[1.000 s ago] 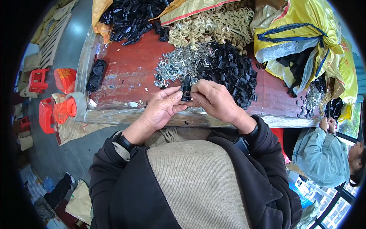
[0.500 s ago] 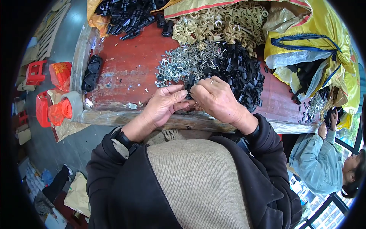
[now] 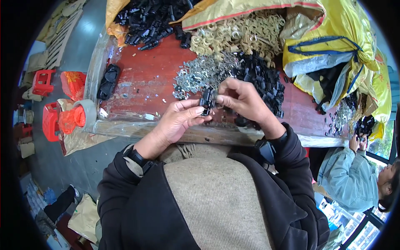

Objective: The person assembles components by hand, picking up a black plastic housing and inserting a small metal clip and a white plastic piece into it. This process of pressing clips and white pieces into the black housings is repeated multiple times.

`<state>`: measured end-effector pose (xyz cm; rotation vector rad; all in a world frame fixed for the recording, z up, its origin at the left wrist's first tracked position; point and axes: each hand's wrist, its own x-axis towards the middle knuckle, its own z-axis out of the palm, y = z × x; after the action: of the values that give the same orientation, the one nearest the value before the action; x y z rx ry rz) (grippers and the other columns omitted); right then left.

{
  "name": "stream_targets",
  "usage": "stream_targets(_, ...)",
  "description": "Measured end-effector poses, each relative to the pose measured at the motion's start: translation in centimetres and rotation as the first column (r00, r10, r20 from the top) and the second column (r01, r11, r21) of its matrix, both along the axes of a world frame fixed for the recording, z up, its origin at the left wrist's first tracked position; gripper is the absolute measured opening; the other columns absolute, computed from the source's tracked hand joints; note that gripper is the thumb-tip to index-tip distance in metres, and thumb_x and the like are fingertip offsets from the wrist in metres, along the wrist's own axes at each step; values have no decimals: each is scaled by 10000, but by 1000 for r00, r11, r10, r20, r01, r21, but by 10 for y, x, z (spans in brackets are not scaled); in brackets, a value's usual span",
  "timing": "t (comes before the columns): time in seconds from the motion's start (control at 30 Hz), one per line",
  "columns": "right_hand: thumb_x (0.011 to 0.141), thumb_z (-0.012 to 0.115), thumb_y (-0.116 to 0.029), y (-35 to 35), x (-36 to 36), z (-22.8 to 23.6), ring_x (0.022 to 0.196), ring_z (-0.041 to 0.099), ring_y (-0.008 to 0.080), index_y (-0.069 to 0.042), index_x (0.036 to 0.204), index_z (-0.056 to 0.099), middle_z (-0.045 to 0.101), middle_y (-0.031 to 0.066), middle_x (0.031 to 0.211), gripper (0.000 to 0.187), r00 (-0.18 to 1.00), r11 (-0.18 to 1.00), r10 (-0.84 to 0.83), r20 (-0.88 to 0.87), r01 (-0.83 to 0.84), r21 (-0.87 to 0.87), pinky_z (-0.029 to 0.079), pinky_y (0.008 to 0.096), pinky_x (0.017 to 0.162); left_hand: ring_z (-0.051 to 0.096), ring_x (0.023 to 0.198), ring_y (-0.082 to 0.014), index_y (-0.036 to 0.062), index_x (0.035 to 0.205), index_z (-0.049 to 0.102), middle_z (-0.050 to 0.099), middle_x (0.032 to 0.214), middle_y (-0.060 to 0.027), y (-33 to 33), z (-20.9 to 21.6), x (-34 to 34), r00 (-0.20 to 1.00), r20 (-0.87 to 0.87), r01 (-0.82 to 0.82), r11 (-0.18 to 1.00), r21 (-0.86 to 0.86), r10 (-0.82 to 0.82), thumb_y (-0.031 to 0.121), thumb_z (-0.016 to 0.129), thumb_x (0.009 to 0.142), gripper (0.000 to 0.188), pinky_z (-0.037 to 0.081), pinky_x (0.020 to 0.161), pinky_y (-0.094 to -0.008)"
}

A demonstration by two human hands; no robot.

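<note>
Between the thumb and fingers of my left hand [image 3: 176, 121] stands a small black plastic part [image 3: 206, 100], held near the table's front edge. My right hand [image 3: 246, 101] is just to its right, thumb and index finger pinched close to the part. What those fingertips hold, if anything, is blurred. Behind my hands lies a pile of small silvery metal hooks [image 3: 193, 75]. Small black plastic pieces [image 3: 266, 85] are heaped to its right, partly behind my right hand. Farther back is a heap of beige curved plastic pieces [image 3: 241, 35].
Larger black plastic parts [image 3: 152, 23] fill the far left of the red table [image 3: 146, 66]. A black tray-like object [image 3: 109, 81] lies at its left edge, above a tape roll [image 3: 88, 116]. Yellow sacks [image 3: 329, 46] stand on the right. Another person [image 3: 350, 175] works at far right.
My right hand has drawn slightly right and away from my left, uncovering the black part. The left hand still holds that part, now upright and in plain view. The whole view has shifted a little.
</note>
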<state>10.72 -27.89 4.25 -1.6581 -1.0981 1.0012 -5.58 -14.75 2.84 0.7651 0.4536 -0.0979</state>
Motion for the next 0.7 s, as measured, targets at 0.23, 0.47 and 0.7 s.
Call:
stream_targets(0.23, 717, 548, -156, 57, 34, -1, 663, 529, 305, -134, 945, 514, 479, 108, 766, 231, 277, 999, -29, 960, -35, 40, 434, 374, 542, 575, 841, -219, -76, 1046, 437, 549, 963, -156, 21, -6, -2, 996, -66, -71, 994, -79, 66, 79, 519, 788, 312, 474, 742, -281)
stream_targets(0.47, 714, 548, -90, 51, 17, 7, 532, 501, 225, -68, 705, 495, 463, 80, 630, 58, 642, 982, -133, 756, -16, 186, 392, 293, 459, 565, 865, -196, -43, 1033, 466, 555, 967, -116, 15, -20, -12, 992, -4, -129, 984, -125, 130, 97, 541, 782, 296, 464, 759, -272)
stream_targets(0.7, 802, 525, -145, 23, 1, 3, 465, 400, 70, -28, 672, 498, 458, -14, 551, 176, 992, 990, -129, -6, 130, 64, 311, 212, 411, 547, 884, -159, -23, 1025, 480, 557, 945, -89, 5, -23, 2, 972, 153, -162, 980, -112, 178, 99, 530, 791, 268, 442, 783, -270)
